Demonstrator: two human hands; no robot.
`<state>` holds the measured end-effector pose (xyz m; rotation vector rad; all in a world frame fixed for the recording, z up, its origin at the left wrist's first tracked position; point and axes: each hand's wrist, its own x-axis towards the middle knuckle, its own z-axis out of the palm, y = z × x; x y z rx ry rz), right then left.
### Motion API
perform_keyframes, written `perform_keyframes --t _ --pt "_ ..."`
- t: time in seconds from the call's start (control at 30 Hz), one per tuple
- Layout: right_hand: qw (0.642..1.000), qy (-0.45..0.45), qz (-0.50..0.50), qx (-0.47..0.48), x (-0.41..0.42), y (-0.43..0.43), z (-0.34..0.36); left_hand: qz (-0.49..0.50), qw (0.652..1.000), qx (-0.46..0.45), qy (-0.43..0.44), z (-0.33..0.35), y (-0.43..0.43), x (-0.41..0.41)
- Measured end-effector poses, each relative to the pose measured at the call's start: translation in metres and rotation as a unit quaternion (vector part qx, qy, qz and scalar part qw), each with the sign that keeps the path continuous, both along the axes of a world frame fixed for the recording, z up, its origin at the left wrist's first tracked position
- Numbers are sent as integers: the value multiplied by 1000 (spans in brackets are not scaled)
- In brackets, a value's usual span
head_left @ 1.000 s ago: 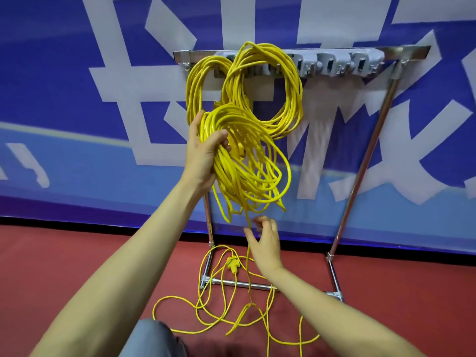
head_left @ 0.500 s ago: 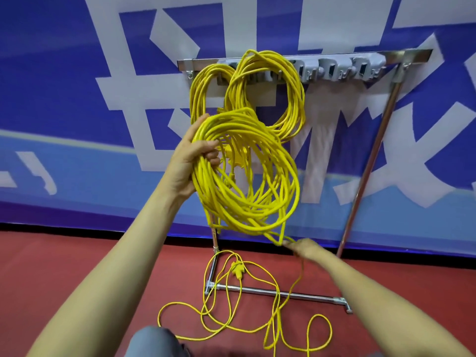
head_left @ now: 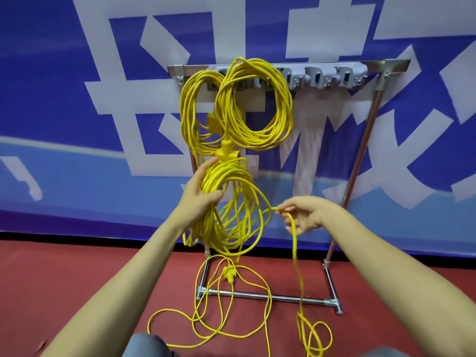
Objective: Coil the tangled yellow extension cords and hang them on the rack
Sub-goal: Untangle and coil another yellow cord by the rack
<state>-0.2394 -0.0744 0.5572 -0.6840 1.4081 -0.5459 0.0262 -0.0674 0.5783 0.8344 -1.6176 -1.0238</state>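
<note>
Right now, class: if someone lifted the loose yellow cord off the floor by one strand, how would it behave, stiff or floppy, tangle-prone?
Probably floppy: the strand pinched by the right hand droops to the floor. Likely to snag: the loose yellow cord lies in crossing loops over the rack base bar. Seemingly light: the left hand alone holds a full coil.

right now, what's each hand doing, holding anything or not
Left hand: grips the yellow coil.
Right hand: pinches the loose cord strand that trails down to the floor.
</note>
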Motion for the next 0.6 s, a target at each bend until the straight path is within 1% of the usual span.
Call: perform_keyframes --t 0.03,0.07,0.1,0.2,0.23,0.27,0.3,0.37,0.4,0.43,0.47,0.5,0.53,0.57,0.6 --pt "993 -107 -48 2 4 1 4 2 1000 -8 -11 -4 1 -3" --pt "977 -188 -97 -2 10 4 10 5 1000 -15 -19 -7 1 -5" --pt "961 -240 -137 -17 19 8 15 10 999 -20 -25 -11 1 -7" --pt "920 -313 -223 -81 43 12 33 16 1000 -15 -19 -17 2 -11" --pt "904 -344 -241 -84 48 10 35 17 1000 -4 -2 -18 3 -13" --pt "881 -384 -267 -68 53 6 36 22 1000 9 19 -20 4 -13" --pt "863 -411 -288 -56 57 2 35 25 999 23 41 -22 4 -14" --pt "847 -424 -311 -82 63 1 31 28 996 53 73 -27 5 -16" --pt "845 -432 -309 -68 65 0 34 26 994 66 78 -30 6 -17" --pt "845 -423 -317 -76 66 -2 32 24 994 75 78 -33 7 -19" --pt "827 -443 -340 -62 68 -4 28 22 994 78 75 -35 7 -21" --pt "788 -499 -360 -36 71 -7 27 18 994 79 72 -36 7 -23" --pt "779 -490 -391 -38 72 -10 28 10 995 76 65 -37 8 -23" --pt "766 -497 -406 6 71 -13 29 0 996 70 57 -37 9 -24" --pt "762 -500 -411 28 74 -12 36 -8 997 64 46 -37 9 -25"
